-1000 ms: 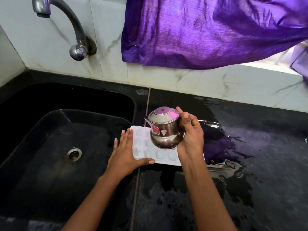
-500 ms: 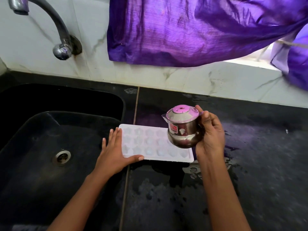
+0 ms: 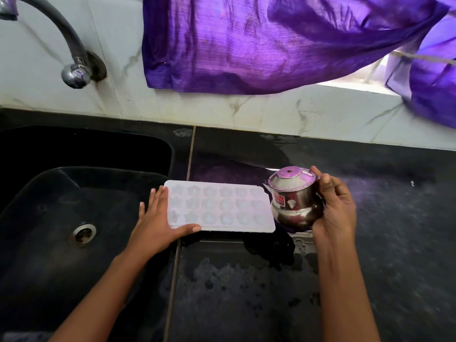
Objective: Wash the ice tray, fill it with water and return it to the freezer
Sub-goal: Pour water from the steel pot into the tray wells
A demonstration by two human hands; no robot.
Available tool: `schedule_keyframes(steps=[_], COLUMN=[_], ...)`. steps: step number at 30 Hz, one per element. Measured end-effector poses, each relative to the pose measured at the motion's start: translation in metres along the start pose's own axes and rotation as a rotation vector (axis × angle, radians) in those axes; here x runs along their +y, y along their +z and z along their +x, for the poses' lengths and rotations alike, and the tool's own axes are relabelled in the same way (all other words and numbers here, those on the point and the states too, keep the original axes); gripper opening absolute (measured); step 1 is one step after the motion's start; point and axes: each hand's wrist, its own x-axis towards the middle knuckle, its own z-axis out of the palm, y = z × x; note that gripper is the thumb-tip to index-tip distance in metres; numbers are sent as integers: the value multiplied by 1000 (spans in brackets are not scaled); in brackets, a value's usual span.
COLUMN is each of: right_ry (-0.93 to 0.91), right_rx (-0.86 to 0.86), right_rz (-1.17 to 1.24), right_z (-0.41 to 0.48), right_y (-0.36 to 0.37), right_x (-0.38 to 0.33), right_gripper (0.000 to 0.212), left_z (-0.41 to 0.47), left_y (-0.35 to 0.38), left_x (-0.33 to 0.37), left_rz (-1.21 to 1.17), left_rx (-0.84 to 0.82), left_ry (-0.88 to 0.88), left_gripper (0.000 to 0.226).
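A white ice tray (image 3: pixel 219 206) with star and round cells lies flat on the black counter, its left end just over the sink rim. My left hand (image 3: pixel 158 223) rests at the tray's left end, fingers spread along the edge and thumb against its front side. My right hand (image 3: pixel 333 206) grips a small steel pot (image 3: pixel 293 198) with a spout and a red label, held upright just off the tray's right end. I cannot tell whether the cells hold water.
A black sink (image 3: pixel 49 193) with a drain (image 3: pixel 82 233) lies to the left, under a curved tap (image 3: pixel 71 55) on the tiled wall. A purple cloth (image 3: pixel 271 40) hangs above the counter. The black counter (image 3: pixel 382 243) is wet in front of the tray.
My right hand has carried the steel pot rightward, from over the tray's middle to just past its right end. My left hand stays at the tray's left edge.
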Motion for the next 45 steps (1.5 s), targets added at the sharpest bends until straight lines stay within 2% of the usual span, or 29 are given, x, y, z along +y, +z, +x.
schedule_keyframes(steps=[6,11,14,18,24,32,45], right_ry=[6,4,7,6,8,6,32], right_rx=[2,-11,-11,-3,-13,-8,-8], right_rz=[-19,-31,-59,-53,-68,-70,7], right_z=[-2,-1,-2,-5,-5,-6,-5], right_y=[-7,-11,-11,-9,-8,-9,-8], right_x=[-6,-6,-8,-11,-13,-13,-7], right_gripper=[38,27,34,16,37,21,39], left_z=[-1,1,1,0,0,0,0], left_y=[0,1,2,1,2,3,3], left_x=[1,1,0,0,1,0,-1], left_rz=[0,4,2,-6,-14,-1,9], left_rx=[-2,0,5,9,16,21,15], left_ry=[-5,-7,-1,5,4,7,13], left_gripper=[131,132,131,131,131,130,130])
